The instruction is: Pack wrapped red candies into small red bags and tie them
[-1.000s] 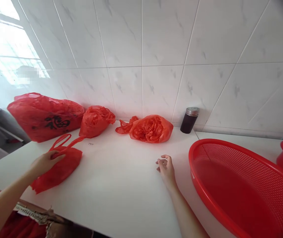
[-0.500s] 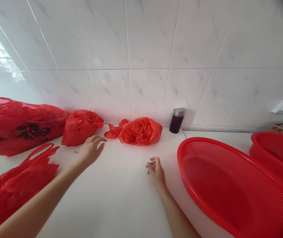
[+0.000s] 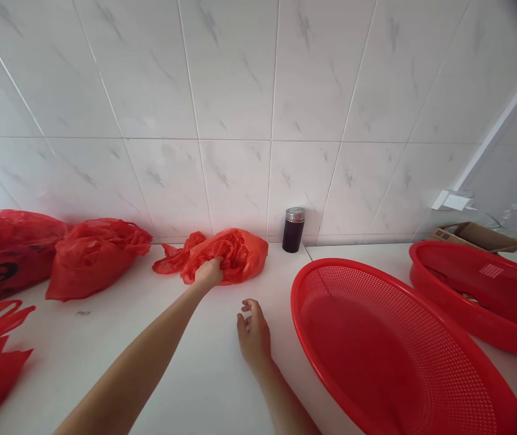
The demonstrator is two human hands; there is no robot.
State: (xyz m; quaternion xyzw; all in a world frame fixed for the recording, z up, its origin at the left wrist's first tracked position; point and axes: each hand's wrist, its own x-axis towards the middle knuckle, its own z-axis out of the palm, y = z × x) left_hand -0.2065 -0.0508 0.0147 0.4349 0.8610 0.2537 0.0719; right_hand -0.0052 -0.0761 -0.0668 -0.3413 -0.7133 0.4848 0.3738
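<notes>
My left hand (image 3: 209,273) is at the front of a crumpled red plastic bag (image 3: 252,257) by the wall. Its fingers close on the bag's folds, and the fingertips are partly hidden in them. Loose plastic from this bag trails off to its left. My right hand (image 3: 255,335) is just above the white table (image 3: 195,368), nearer to me than the bag. Its fingers are loosely curved and apart, with nothing in them. What the bag contains cannot be seen.
More red plastic bags (image 3: 90,263) stand at the left. A dark bottle with a silver lid (image 3: 293,232) is against the tiled wall. At the right lie a large red mesh basket (image 3: 376,344) and a second red basket (image 3: 476,320), with a cardboard box (image 3: 489,237) behind.
My left hand has moved right and forward onto the crumpled bag and taken hold of its folds. The view has turned right, and my right hand remains empty.
</notes>
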